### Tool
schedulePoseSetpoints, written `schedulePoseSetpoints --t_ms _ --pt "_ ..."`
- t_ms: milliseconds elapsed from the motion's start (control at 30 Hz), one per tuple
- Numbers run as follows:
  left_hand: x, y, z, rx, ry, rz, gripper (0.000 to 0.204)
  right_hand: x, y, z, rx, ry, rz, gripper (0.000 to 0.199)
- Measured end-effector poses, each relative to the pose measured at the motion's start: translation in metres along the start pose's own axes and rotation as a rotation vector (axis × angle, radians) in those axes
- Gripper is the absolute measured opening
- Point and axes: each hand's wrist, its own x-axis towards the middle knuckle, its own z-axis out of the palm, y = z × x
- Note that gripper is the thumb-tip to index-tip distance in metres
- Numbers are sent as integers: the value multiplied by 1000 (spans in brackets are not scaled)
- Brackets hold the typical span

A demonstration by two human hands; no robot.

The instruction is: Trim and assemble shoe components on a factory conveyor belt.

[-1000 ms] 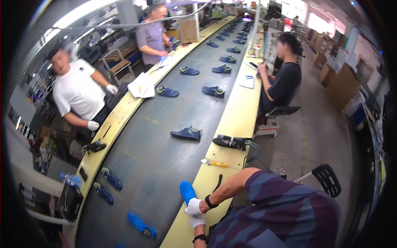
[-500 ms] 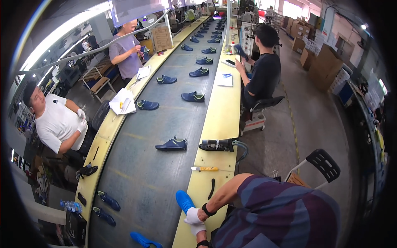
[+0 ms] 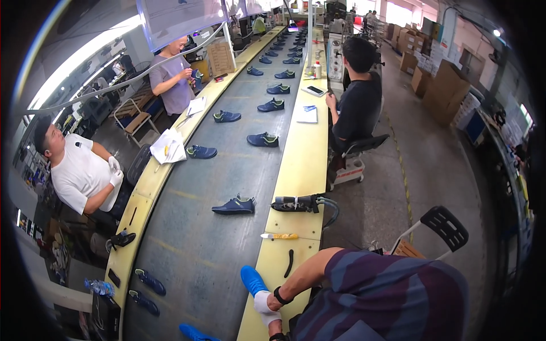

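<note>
My right hand (image 3: 263,302), in a white glove with a black band at the wrist, grips the near end of a bright blue shoe piece (image 3: 250,278). The piece lies on the yellow side bench (image 3: 301,170), at the edge of the grey conveyor belt (image 3: 193,244). My striped sleeve and shoulder fill the lower right. Only a sliver of my left hand (image 3: 276,336) shows at the bottom edge, just below the right hand; what it holds is hidden.
Ahead on the bench lie a black curved tool (image 3: 290,262), a yellow-handled knife (image 3: 278,235) and a black hose tool (image 3: 296,203). Dark blue shoes (image 3: 234,205) ride the belt. A person in black (image 3: 358,96) sits further along; two people (image 3: 79,170) work opposite. A black chair (image 3: 446,227) stands right.
The view has swung so the belt and the people opposite sit differently in frame. My right hand stays on the blue shoe piece.
</note>
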Motion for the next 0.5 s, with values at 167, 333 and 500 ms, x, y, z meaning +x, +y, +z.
schedulePoseSetpoints --t_ms 167,333,500 --pt "3 10 5 -41 -28 -6 70 -10 25 -22 95 69 -91 12" --pt "5 25 3 -70 -71 4 71 -22 47 -41 423 -67 29 17" --pt "-22 -91 -20 -217 -32 -127 71 -52 62 -60 650 -66 -91 28"
